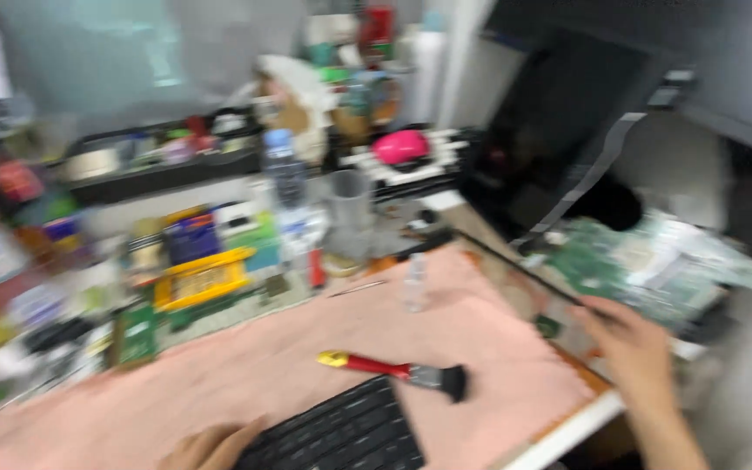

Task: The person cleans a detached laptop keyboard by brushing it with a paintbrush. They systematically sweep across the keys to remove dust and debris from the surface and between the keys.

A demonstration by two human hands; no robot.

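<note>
The picture is blurred by motion. My left hand rests at the bottom edge on the pink cloth, touching the left end of a black keyboard. My right hand reaches over the table's right edge and grips the lower rim of a large dark panel that leans up and to the right. A brush with a red and yellow handle and black bristles lies on the cloth between the hands, just above the keyboard.
Green circuit boards lie right of the cloth under the panel. Behind the cloth stand a yellow tray, a clear bottle, a grey cup and a pink round object. Small clutter crowds the left side.
</note>
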